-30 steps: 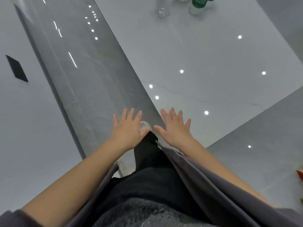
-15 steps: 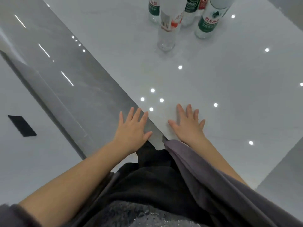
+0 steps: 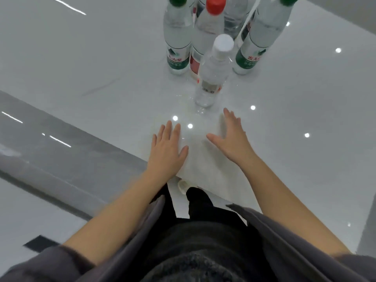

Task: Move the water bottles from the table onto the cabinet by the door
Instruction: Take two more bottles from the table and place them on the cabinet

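Observation:
Several clear water bottles stand upright in a cluster on the glossy white table (image 3: 305, 102). Nearest to me is a small white-capped bottle (image 3: 212, 78). Behind it stand a red-capped bottle (image 3: 205, 35), a green-labelled bottle (image 3: 178, 43) on the left and another green-labelled bottle (image 3: 257, 41) on the right. My left hand (image 3: 167, 148) hovers over the table's near edge with fingers straight and spread, holding nothing. My right hand (image 3: 232, 137) is also flat and empty, its fingertips a short way in front of the small bottle.
The table's near edge runs diagonally under my hands. Left of it lies a grey floor strip (image 3: 67, 143) and lighter floor with a dark square (image 3: 38, 244). My dark clothing fills the bottom of the view.
I have come closer to the table: the bottles now fill the top of the view. Both open hands have moved forward over the table towards the small bottle.

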A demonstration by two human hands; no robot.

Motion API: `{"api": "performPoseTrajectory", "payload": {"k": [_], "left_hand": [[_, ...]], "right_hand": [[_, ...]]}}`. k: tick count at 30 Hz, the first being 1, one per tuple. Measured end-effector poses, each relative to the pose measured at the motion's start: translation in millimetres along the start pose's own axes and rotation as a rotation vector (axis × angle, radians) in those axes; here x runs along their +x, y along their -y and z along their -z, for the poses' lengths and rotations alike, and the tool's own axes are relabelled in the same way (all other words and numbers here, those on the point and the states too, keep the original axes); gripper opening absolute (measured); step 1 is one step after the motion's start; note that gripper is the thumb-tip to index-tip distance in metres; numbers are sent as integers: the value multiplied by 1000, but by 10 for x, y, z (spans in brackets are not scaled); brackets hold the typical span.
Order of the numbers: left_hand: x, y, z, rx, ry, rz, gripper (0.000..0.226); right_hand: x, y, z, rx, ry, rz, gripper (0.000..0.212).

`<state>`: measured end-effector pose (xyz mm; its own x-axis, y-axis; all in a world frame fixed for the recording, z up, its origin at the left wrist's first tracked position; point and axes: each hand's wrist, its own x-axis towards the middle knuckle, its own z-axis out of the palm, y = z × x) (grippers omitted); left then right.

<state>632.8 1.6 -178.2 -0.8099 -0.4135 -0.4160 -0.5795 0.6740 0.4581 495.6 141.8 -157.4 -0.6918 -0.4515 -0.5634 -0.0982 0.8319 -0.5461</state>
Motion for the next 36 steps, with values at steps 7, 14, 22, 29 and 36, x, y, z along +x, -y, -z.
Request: {"api": "performPoseTrajectory", "payload": {"k": [7, 14, 22, 29, 36], "left_hand": [[883, 481, 749, 39, 99, -224, 72], [1666, 375, 1061, -394, 58, -159, 96], [2078, 160, 1239, -561, 46, -258, 74], [2014, 319, 1288, -484, 84, -273, 71], [1803, 608, 1122, -422, 160, -267, 73]], "right_hand": [[475, 581, -115, 599, -316, -31, 91], [746, 654, -190, 759, -421, -135, 48], [721, 688, -272, 763, -469, -187, 50], [691, 800, -354, 816, -551, -194, 55], [622, 842, -447, 822, -568, -246, 75]]}}
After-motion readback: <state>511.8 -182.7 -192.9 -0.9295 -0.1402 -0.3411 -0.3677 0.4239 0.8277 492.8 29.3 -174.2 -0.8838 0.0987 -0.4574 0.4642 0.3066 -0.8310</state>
